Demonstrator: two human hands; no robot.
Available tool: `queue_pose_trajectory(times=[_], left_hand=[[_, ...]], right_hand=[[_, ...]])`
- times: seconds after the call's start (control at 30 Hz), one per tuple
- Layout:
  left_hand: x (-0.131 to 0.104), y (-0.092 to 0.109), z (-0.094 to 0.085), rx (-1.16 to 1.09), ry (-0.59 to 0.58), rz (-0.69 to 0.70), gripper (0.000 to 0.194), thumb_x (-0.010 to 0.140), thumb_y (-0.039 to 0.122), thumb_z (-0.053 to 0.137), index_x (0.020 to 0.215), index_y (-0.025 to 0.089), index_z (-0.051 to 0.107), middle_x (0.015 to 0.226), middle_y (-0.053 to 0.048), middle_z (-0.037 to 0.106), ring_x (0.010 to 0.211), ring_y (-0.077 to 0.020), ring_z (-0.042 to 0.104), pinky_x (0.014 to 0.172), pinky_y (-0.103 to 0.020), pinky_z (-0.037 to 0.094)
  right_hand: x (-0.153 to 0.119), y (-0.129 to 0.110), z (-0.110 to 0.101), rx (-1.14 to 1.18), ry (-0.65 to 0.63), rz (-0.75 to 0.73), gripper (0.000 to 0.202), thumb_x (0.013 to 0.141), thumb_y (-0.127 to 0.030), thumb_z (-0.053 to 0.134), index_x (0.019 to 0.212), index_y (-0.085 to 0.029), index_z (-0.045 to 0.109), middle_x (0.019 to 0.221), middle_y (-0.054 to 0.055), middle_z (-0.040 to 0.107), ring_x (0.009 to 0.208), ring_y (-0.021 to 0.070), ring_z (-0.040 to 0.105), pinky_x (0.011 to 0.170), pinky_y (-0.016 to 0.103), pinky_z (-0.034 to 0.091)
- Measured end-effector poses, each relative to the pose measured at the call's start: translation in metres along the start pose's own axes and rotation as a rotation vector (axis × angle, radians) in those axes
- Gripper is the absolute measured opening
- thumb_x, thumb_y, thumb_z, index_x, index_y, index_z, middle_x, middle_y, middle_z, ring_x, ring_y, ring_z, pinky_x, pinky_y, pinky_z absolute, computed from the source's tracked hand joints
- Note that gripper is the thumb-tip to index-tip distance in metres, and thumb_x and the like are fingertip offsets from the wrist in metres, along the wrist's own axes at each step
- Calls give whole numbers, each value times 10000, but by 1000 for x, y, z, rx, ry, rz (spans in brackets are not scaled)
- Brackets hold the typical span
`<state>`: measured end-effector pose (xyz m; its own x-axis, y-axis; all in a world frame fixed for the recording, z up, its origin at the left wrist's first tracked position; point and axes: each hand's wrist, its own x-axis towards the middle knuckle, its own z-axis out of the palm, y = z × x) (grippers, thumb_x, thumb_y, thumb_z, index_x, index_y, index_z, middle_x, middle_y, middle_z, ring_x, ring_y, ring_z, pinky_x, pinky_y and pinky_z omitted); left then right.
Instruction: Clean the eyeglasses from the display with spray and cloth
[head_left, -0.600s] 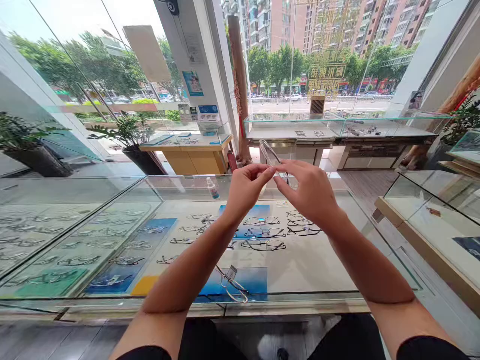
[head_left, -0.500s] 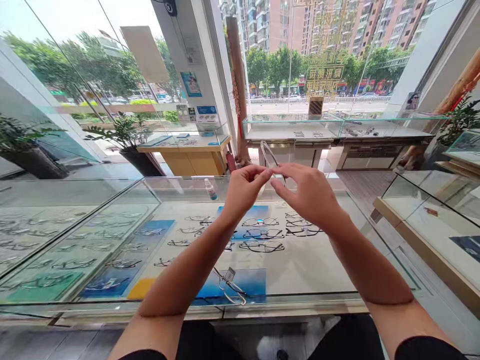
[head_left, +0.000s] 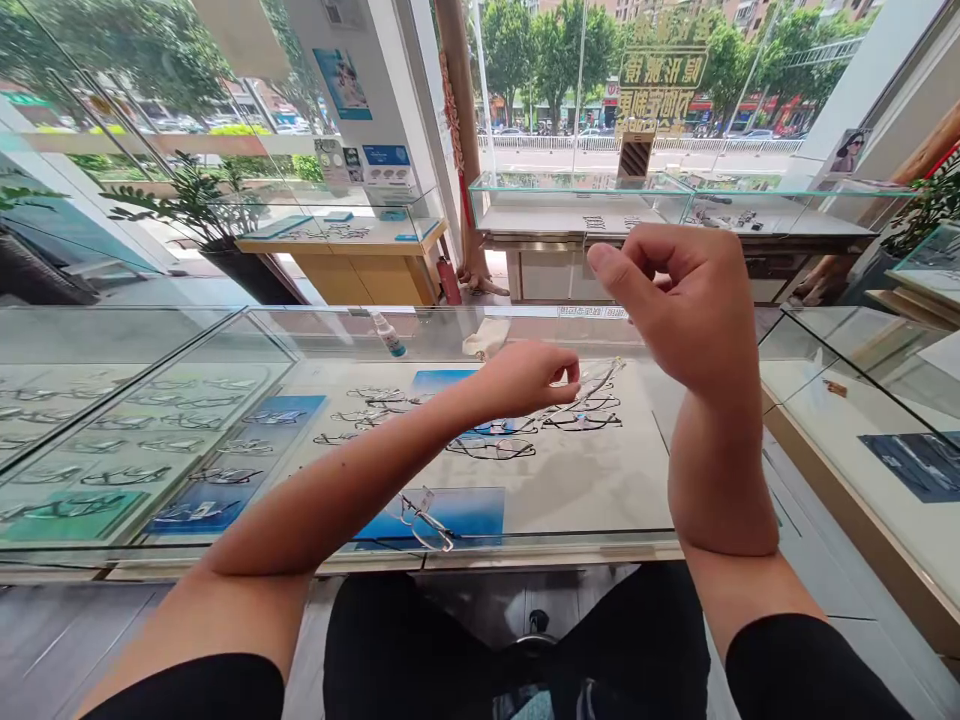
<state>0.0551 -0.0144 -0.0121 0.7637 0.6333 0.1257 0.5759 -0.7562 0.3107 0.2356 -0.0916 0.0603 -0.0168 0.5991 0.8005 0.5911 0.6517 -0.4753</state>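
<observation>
My left hand (head_left: pixel 536 378) is pinched closed on a pair of eyeglasses (head_left: pixel 596 378) with a thin clear-looking frame, which reaches out to the right of the fingertips. Part of it blends with the frames in the showcase below. My right hand (head_left: pixel 686 300) is raised at the right, apart from the glasses, its fingers curled in and thumb stretched to the left. Nothing shows in it. Another pair of eyeglasses (head_left: pixel 427 525), with a tag, rests near the counter's front edge. A pale cloth (head_left: pixel 487 337) and a spray bottle (head_left: pixel 388 335) stand toward the back of the glass top.
The glass showcase (head_left: pixel 592 490) holds rows of eyeglasses on white and blue panels. Another showcase (head_left: pixel 817 480) stands at the right. Farther back are a wooden display table (head_left: pixel 352 265), a potted plant (head_left: pixel 206 215) and window-side cabinets (head_left: pixel 555 215).
Both hands held the glasses upright together; now my right hand has let go and moved up and right. My left hand has lowered the glasses rightward. The view has tilted down, uncovering the cloth.
</observation>
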Motion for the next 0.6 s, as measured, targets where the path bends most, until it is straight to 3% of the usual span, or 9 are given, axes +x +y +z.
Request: queue_pose_trajectory(times=[0.13, 0.23, 0.33, 0.6], left_hand=[[10, 17, 33, 182, -273, 64, 191, 1002, 323, 672, 1028, 215, 828, 937, -54, 816, 811, -206, 675, 656, -329, 346], [16, 27, 50, 280, -373, 51, 218, 1013, 312, 648, 1079, 233, 841, 1007, -71, 843, 875, -243, 728, 650, -342, 359], [22, 33, 59, 354, -435, 40, 222, 1009, 271, 642, 1080, 229, 847, 1024, -93, 850, 898, -265, 754, 660, -341, 398], [27, 35, 67, 426, -489, 13, 213, 1021, 253, 665, 1097, 191, 854, 1084, -153, 851, 965, -310, 791, 731, -351, 499]], right_hand=[[-1, -5, -14, -19, -39, 5, 538, 1059, -495, 688, 603, -273, 510, 578, -28, 456, 573, 161, 421, 604, 390, 337], [-2, -9, -24, -36, -110, 41, 533, 1036, -612, 664, 588, -342, 561, 616, 23, 536, 651, 255, 515, 643, 453, 390], [-2, -11, -30, -53, -118, 58, 490, 1027, -577, 653, 585, -374, 585, 638, 54, 576, 737, 316, 583, 678, 485, 414], [-4, -17, -33, -21, -120, -78, 471, 1093, -379, 629, 634, -326, 541, 641, 9, 536, 628, 220, 476, 666, 440, 324]])
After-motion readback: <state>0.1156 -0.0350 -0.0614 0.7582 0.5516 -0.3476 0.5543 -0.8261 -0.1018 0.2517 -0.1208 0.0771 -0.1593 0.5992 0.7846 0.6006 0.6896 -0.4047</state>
